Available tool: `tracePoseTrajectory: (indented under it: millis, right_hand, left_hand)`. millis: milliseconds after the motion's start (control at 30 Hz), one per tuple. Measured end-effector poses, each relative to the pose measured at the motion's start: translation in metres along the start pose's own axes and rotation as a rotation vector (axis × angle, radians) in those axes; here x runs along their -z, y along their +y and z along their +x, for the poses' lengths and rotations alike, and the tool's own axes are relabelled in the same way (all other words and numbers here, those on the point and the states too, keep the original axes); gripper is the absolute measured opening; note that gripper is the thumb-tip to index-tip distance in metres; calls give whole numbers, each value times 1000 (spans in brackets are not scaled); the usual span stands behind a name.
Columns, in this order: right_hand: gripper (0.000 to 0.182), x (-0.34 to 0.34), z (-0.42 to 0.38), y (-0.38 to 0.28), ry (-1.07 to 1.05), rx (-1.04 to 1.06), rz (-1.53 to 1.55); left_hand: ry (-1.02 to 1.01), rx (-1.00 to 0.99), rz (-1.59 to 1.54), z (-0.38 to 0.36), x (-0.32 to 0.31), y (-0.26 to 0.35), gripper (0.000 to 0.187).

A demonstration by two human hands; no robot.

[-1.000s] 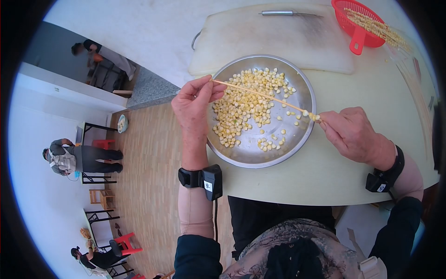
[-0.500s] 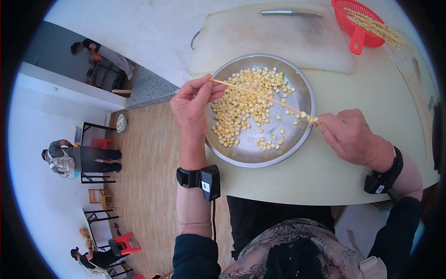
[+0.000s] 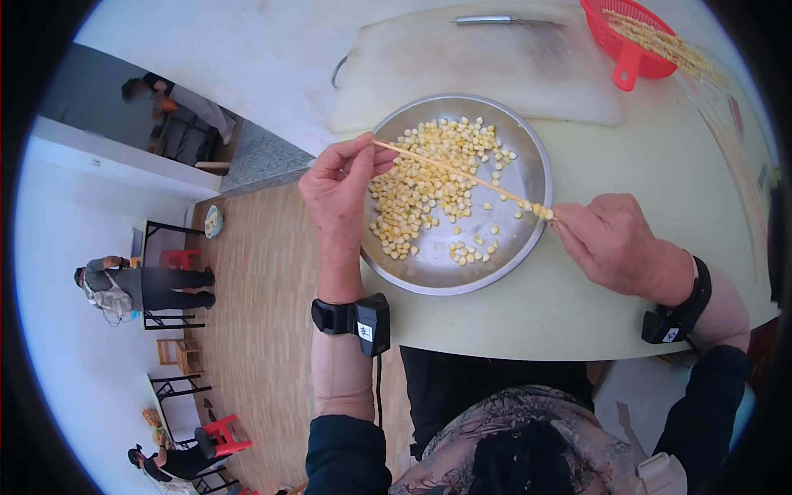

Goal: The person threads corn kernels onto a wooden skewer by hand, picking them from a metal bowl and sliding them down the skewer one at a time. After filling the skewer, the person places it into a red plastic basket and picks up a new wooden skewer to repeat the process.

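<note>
A thin wooden skewer (image 3: 454, 170) slants across a round metal plate (image 3: 511, 252). My left hand (image 3: 340, 177) pinches its upper left end between thumb and fingers. At its lower right end, several pale yellow kernels (image 3: 540, 211) are threaded, and my right hand (image 3: 606, 241) is closed on that end beside the plate's right rim. Loose corn-like kernels (image 3: 425, 177) lie in the plate, mostly on its left side. The very tip of the skewer is hidden in my right fingers.
Behind the plate lies a white cutting board (image 3: 495, 70) with a metal-handled tool (image 3: 487, 19). A red strainer (image 3: 629, 58) holds filled skewers (image 3: 660, 43) at the back right. Bare sticks (image 3: 734, 157) lie on the right. Other people (image 3: 140, 285) are far left.
The plate, board and strainer appear slightly further left and up. The threaded kernels sit closer together near my right fingers. Both hands keep their hold on the skewer.
</note>
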State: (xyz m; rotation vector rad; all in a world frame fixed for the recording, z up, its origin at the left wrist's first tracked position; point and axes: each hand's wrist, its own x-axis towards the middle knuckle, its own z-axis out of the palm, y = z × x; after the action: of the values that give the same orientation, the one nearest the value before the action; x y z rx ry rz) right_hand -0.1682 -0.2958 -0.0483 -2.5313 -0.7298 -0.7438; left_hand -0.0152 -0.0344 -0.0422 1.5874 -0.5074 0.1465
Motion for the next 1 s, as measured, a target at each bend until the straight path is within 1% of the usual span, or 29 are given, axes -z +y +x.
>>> tracePoseTrajectory:
  millis: [167, 267, 333, 533, 567, 667, 733, 800, 833, 900, 1000]
  right_hand:
    - [10, -1, 0, 1, 2, -23, 29]
    - [10, -2, 0, 2, -6, -6, 29]
    - [12, -2, 0, 4, -63, -15, 65]
    - [14, -4, 1, 3, -29, -24, 69]
    - [14, -4, 1, 2, -30, -30, 69]
    - [14, -4, -3, 1, -41, -40, 83]
    - [10, -5, -3, 1, -30, -47, 95]
    - [11, -3, -3, -1, -42, -54, 88]
    - [14, -3, -2, -1, -55, -62, 81]
    - [14, 0, -4, -2, -69, -64, 69]
    - [14, -3, -5, -2, -68, -64, 59]
  left_hand:
    - [-25, 21, 31, -2, -4, 1, 17]
    - [-76, 32, 46, -4, -8, 6, 17]
    - [-114, 49, 81, -6, -12, 12, 18]
    - [-217, 110, 58, -27, -43, 30, 15]
    - [-271, 81, 116, -31, -46, 31, 17]
    - [-332, 51, 185, -42, -59, 32, 16]
    - [-343, 79, 186, -47, -67, 38, 15]
    - [-379, 42, 232, -52, -72, 39, 15]
    - [-379, 40, 234, -54, -75, 38, 15]
    - [-363, -33, 231, -59, -81, 39, 13]
    - [-379, -70, 257, -61, -83, 40, 12]
